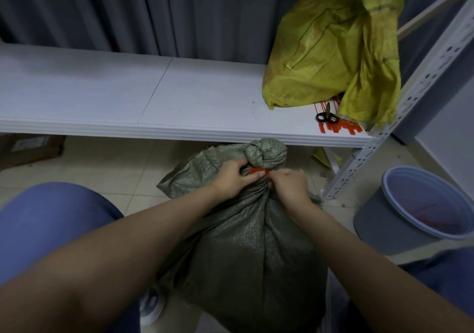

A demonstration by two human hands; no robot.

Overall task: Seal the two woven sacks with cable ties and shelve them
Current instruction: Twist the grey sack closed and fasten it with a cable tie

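Observation:
A full green woven sack stands on the floor between my knees, its top bunched into a knob just below the shelf edge. A red cable tie runs around the neck of that bunch. My left hand pinches the tie and the neck from the left; my right hand grips the tie from the right. A yellow woven sack sits on the white shelf at the far right, its mouth loose and flopping over.
Black-handled scissors and a bundle of red cable ties lie on the shelf by the yellow sack. A grey bin stands on the floor at right beside the perforated shelf post. A cardboard box sits under the shelf at left.

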